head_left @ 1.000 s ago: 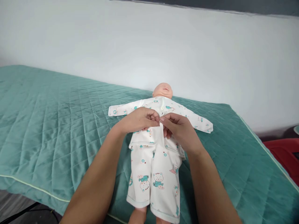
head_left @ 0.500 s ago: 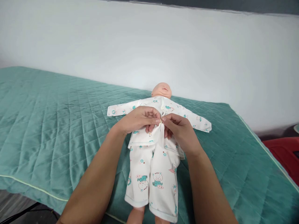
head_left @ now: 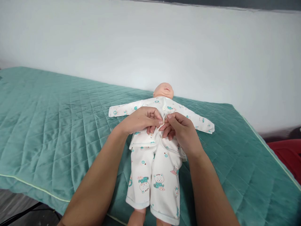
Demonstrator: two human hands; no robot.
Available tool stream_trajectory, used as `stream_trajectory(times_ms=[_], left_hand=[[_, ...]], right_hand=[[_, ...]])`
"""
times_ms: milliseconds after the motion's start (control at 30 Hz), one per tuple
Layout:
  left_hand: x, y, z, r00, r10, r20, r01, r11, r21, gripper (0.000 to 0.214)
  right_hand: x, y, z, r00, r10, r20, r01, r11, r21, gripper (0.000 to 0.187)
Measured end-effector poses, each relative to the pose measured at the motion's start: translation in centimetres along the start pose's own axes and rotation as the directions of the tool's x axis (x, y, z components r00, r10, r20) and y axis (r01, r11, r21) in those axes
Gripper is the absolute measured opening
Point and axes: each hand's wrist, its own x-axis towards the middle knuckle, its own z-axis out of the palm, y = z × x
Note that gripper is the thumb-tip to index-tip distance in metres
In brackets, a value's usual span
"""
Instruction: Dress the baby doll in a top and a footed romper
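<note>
A baby doll (head_left: 163, 90) lies on its back on a teal quilted mattress (head_left: 56, 119), arms spread. It wears a white printed shirt (head_left: 178, 111) and matching trousers (head_left: 154, 179). My left hand (head_left: 141, 120) and my right hand (head_left: 180, 129) meet over the doll's chest. Both pinch the shirt's front edges together at its middle opening, fingers closed on the cloth. The doll's bare feet show at the bottom edge.
A pale wall (head_left: 150, 47) runs close behind the mattress. A red object (head_left: 285, 155) stands off the mattress's right edge. The mattress's front edge with pale piping (head_left: 30, 185) crosses the lower left, dark floor beneath it.
My hands have crept slightly up the shirt front, and the pinched edges now sit closer to the collar. The doll has not moved.
</note>
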Motion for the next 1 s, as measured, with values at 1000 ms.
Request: stream_trajectory(times_ms=[1000], left_hand=[[-0.12,0.10,-0.16,1.000,0.005,0.002,-0.005,1.000,-0.027,0.031]], right_hand=[[-0.05,0.17,0.04,1.000,-0.012,0.005,0.013,1.000,-0.003,0.029]])
